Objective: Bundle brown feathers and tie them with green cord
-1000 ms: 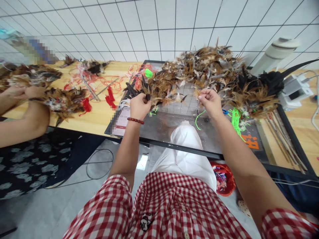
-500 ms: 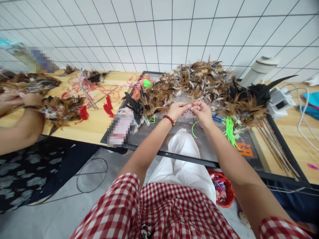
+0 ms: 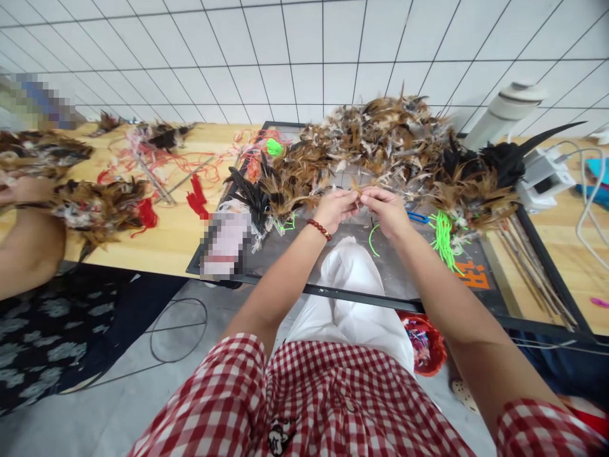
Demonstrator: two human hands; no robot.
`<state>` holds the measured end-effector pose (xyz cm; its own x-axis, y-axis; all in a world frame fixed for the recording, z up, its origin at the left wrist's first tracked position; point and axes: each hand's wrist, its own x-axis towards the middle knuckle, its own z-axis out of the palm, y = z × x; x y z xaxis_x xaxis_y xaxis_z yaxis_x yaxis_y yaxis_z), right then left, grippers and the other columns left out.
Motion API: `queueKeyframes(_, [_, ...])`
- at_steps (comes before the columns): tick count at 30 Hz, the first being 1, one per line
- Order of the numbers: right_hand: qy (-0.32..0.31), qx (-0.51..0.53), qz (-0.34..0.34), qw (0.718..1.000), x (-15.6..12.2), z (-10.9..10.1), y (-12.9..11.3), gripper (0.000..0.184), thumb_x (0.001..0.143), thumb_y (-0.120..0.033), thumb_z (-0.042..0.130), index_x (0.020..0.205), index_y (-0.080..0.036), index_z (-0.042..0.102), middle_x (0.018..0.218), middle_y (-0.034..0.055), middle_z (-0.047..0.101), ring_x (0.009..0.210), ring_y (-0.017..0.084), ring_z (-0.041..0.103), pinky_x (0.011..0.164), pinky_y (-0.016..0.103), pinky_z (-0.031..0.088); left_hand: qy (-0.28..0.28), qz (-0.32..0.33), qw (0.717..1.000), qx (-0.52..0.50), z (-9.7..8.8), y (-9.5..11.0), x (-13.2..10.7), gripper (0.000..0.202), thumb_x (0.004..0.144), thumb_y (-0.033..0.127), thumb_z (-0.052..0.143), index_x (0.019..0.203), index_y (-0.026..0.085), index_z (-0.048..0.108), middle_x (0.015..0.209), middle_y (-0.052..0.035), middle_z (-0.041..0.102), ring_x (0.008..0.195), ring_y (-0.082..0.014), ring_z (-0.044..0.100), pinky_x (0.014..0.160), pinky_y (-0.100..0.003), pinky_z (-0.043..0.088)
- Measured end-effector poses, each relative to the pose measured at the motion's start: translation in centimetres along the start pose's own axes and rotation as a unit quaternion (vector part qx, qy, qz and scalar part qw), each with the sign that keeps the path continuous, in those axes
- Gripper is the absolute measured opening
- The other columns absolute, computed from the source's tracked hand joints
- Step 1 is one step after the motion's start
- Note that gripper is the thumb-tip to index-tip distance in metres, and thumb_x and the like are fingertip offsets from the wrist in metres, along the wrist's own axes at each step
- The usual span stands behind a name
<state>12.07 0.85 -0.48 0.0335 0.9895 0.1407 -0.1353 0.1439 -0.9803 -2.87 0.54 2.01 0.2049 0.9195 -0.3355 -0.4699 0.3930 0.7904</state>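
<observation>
My left hand (image 3: 334, 211), with a red bead bracelet at its wrist, and my right hand (image 3: 389, 209) meet over the dark framed board. Between their fingertips they pinch a small brown feather (image 3: 356, 188); its lower part is hidden by my fingers. Just behind them rises a large heap of brown and white feathers (image 3: 380, 136). A single bright green cord (image 3: 373, 241) curves below my right hand. To its right lie a blue tool (image 3: 417, 217), perhaps small snips, and a bundle of green cords (image 3: 443, 238).
Thin sticks (image 3: 537, 273) lie at the board's right, near a white charger block (image 3: 547, 178) and a pale bottle (image 3: 504, 114). Black feathers (image 3: 254, 193) stand at the left. A co-worker's hand (image 3: 28, 190) holds feathers at far left. A red basket (image 3: 425, 346) sits below.
The view has shifted slightly, so the table things appear a little higher. My hands stay together, their fingers turned somewhat, and the feather's brown tip now leans left.
</observation>
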Motion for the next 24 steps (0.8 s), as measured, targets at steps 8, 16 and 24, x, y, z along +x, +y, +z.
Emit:
queueKeyframes(8, [-0.001,-0.006,-0.041,0.999,0.2,-0.1,0.8,0.036,0.052,-0.043,0.094,0.069,-0.022,0.07,0.088,0.001,0.068,0.075,0.014,0.061,0.07,0.03,0.055,-0.012,-0.034,0.999,0.011,0.2,-0.2,-0.1,0.011,0.085,0.015,0.078,0.083,0.012,0.068,0.064,0.0005,0.069,0.06,-0.0077,0.066,0.072,-0.022,0.052])
queueKeyframes(16, [-0.096,0.01,0.048,0.994,-0.3,-0.5,-0.7,0.057,0.045,-0.047,0.099,0.09,-0.022,0.074,0.084,-0.0002,0.072,0.068,0.014,0.064,0.072,0.032,0.056,-0.064,-0.049,0.996,0.043,0.1,0.2,-0.3,0.019,0.093,0.007,0.063,0.075,0.01,0.064,0.056,0.0005,0.063,0.049,-0.0058,0.059,0.057,-0.019,0.047])
queueKeyframes(24, [-0.047,0.025,0.001,0.999,-0.2,-0.4,-0.7,0.038,0.054,-0.051,0.095,0.068,-0.021,0.076,0.071,-0.0006,0.067,0.057,0.01,0.054,0.056,0.027,0.048,-0.123,-0.091,0.986,0.067,0.0,0.5,-0.7,0.017,0.098,0.012,0.058,0.085,0.009,0.069,0.074,-0.0062,0.075,0.064,-0.0096,0.071,0.07,-0.023,0.056])
